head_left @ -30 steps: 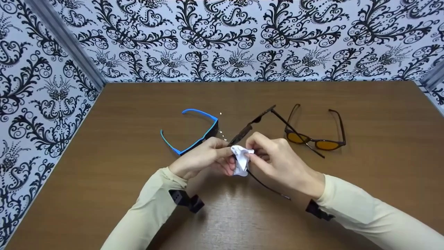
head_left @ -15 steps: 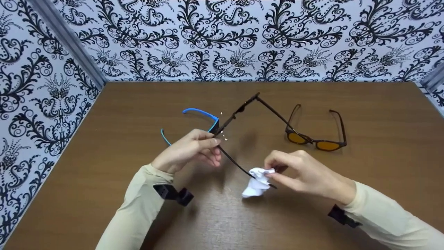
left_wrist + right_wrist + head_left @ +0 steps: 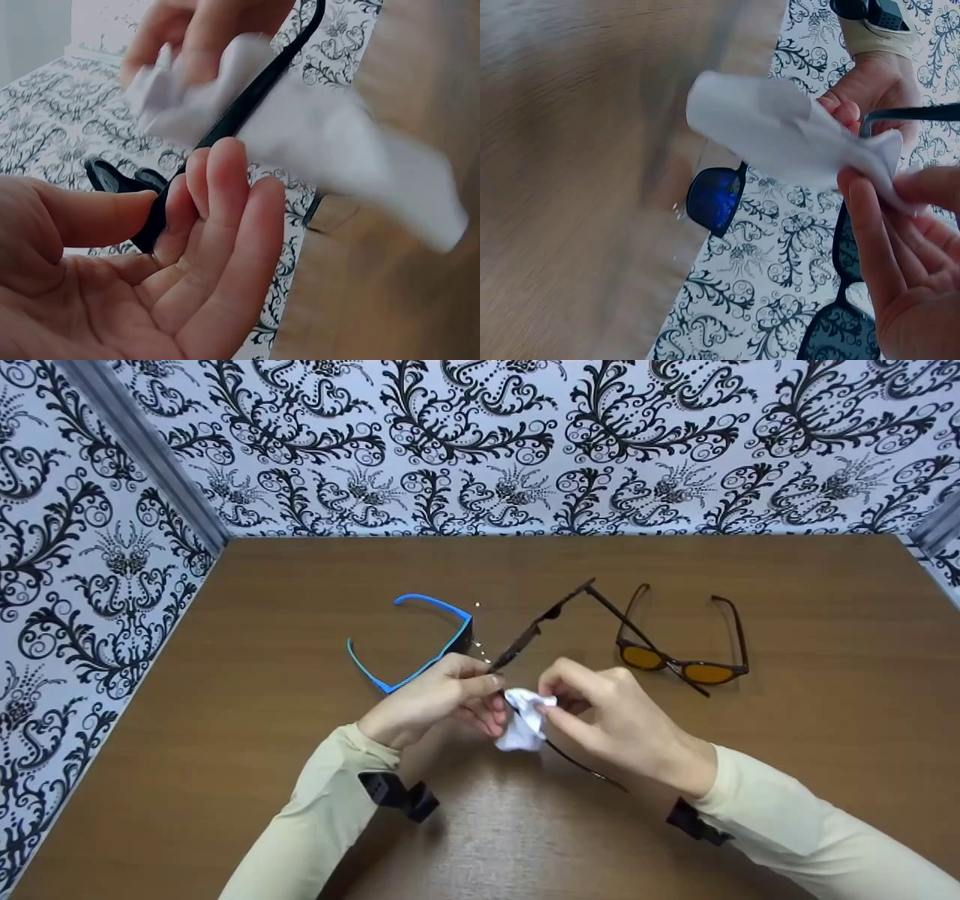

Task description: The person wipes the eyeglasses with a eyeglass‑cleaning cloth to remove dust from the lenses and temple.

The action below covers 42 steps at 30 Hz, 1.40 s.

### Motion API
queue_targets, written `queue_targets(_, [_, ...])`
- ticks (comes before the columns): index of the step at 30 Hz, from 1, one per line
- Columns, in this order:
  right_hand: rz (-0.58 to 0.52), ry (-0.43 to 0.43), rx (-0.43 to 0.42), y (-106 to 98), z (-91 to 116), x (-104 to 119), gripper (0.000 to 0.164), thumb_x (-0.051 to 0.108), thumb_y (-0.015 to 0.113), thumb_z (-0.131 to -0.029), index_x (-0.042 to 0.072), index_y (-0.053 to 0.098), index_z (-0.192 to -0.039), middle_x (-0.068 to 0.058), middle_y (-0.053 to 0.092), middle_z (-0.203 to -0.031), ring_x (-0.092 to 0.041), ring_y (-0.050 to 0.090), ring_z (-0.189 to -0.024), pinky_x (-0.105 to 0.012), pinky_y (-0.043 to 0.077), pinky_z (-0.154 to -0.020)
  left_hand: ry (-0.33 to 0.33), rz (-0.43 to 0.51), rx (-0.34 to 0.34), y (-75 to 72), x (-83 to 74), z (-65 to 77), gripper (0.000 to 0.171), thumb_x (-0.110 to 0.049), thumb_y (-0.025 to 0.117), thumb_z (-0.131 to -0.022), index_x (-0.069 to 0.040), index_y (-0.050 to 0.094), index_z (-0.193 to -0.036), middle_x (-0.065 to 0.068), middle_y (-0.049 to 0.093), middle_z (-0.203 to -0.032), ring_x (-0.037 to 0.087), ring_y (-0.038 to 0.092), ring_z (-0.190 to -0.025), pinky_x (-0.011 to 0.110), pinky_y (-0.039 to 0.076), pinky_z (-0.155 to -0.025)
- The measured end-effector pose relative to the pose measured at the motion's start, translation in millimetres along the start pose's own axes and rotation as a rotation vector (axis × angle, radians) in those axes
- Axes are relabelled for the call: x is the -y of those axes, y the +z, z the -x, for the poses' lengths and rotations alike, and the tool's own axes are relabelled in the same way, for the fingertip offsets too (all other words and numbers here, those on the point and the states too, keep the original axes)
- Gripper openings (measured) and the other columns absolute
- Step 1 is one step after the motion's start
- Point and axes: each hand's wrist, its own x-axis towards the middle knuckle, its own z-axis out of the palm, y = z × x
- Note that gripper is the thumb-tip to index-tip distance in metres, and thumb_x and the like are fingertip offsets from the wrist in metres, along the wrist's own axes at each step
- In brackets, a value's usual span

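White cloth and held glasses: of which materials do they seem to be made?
Cloth: likely thin fabric, matte; it folds and droops softly.
Held glasses: frame probably plastic, perhaps coated metal, smooth with slight shine; lenses plastic or glass, tinted: wallpaper shows through.

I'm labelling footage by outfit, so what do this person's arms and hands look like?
The left sleeve and right sleeve are plain cream, reaching the wrists. The left wrist camera and right wrist camera are black and boxy. The left hand and right hand show no gloves or rings.
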Motion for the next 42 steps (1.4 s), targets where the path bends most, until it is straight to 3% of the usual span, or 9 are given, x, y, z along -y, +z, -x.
queue_targets(5, [-0.017, 0.040, -0.047, 3.0, -6.9, 2.3, 0.018, -0.012, 0.065, -0.082, 0.001, 0.057, -0.092, -0.006, 0.069, -0.083, -0.015, 0.068, -0.069, -0.020, 0.054, -0.062, -0.006, -0.007, 0.013, 5.4, -1.6, 0.1, 0.017, -0.004, 0.044, -0.097, 0.005, 0.058, -0.092, 0.008, 0.061, -0.073, 0.016, 0.064, -0.063, 0.034, 0.056, -0.069])
queue_targets(8, [-0.026, 0.009, -0.038, 0.9, -5.6, 1.9, 0.020, -0.014, 0.065, -0.081, 0.000, 0.057, -0.093, -0.006, 0.069, -0.084, -0.016, 0.069, -0.071, -0.021, 0.054, -0.064, -0.004, -0.021, 0.022, 4.3, -2.7, 0.3, 0.018, -0.005, 0.045, -0.097, 0.006, 0.058, -0.093, 0.008, 0.062, -0.074, 0.016, 0.065, -0.064, 0.035, 0.057, -0.070])
queue_targets(15, [-0.018, -0.173, 0.086, -13.8, 9.8, -3.0, 0.029, -0.015, 0.068, -0.074, 0.001, 0.058, -0.096, -0.007, 0.066, -0.085, -0.019, 0.068, -0.075, -0.021, 0.053, -0.070, -0.037, -0.032, 0.056, -11.3, -3.9, 1.0, 0.018, -0.008, 0.049, -0.097, 0.004, 0.059, -0.089, 0.009, 0.065, -0.074, 0.019, 0.067, -0.066, 0.040, 0.056, -0.073])
queue_targets(20, [-0.024, -0.192, 0.144, -35.5, 21.1, 0.6, 0.023, -0.009, 0.067, -0.079, 0.001, 0.059, -0.098, -0.006, 0.066, -0.088, -0.018, 0.068, -0.077, -0.021, 0.053, -0.072, -0.049, -0.024, 0.084, -24.3, -2.3, 0.9, 0.017, -0.007, 0.049, -0.097, 0.004, 0.060, -0.090, 0.011, 0.066, -0.075, 0.021, 0.068, -0.067, 0.041, 0.056, -0.074])
queue_targets(23, [-0.009, -0.203, 0.109, -48.8, 21.4, 6.6, 0.009, 0.005, 0.064, -0.090, 0.001, 0.061, -0.098, -0.004, 0.067, -0.088, -0.016, 0.067, -0.078, -0.021, 0.053, -0.073, -0.063, -0.017, 0.087, -30.0, -1.2, 0.3, 0.017, -0.007, 0.050, -0.097, 0.005, 0.060, -0.090, 0.012, 0.066, -0.076, 0.022, 0.069, -0.068, 0.042, 0.056, -0.075])
queue_targets(25, [-0.008, -0.230, 0.069, -55.0, 19.4, 11.1, 0.013, 0.012, 0.060, -0.095, 0.000, 0.062, -0.098, -0.003, 0.067, -0.087, -0.015, 0.067, -0.077, -0.020, 0.052, -0.073, -0.078, -0.018, 0.086, -32.6, -0.5, -0.4, 0.016, -0.007, 0.050, -0.097, 0.004, 0.060, -0.090, 0.012, 0.067, -0.076, 0.022, 0.069, -0.067, 0.041, 0.056, -0.075])
queue_targets(31, [-0.064, -0.316, -0.001, -54.5, 10.4, 27.0, 0.014, 0.008, 0.060, -0.094, -0.006, 0.062, -0.096, -0.005, 0.067, -0.087, -0.013, 0.065, -0.073, -0.020, 0.053, -0.068, -0.106, -0.028, 0.082, -34.6, 1.6, -1.6, 0.017, -0.009, 0.050, -0.096, 0.005, 0.059, -0.089, 0.012, 0.066, -0.075, 0.022, 0.068, -0.066, 0.040, 0.056, -0.075])
queue_targets(36, [-0.083, -0.328, 0.100, -39.2, 11.7, 24.2, 0.012, 0.005, 0.060, -0.092, -0.004, 0.060, -0.100, -0.007, 0.067, -0.091, -0.014, 0.068, -0.078, -0.021, 0.054, -0.070, -0.102, -0.024, 0.085, -32.5, 0.7, -0.5, 0.018, -0.009, 0.050, -0.097, 0.005, 0.059, -0.090, 0.013, 0.067, -0.075, 0.022, 0.068, -0.066, 0.041, 0.056, -0.075])
queue_targets(42, [0.099, -0.289, 0.272, -31.7, 22.5, 18.0, 0.013, 0.007, 0.063, -0.091, 0.008, 0.061, -0.104, 0.004, 0.067, -0.087, -0.003, 0.063, -0.071, -0.015, 0.050, -0.062, -0.072, -0.021, 0.100, -32.9, -1.7, 3.0, 0.021, -0.010, 0.050, -0.098, 0.006, 0.060, -0.090, 0.013, 0.067, -0.077, 0.023, 0.069, -0.069, 0.041, 0.056, -0.076])
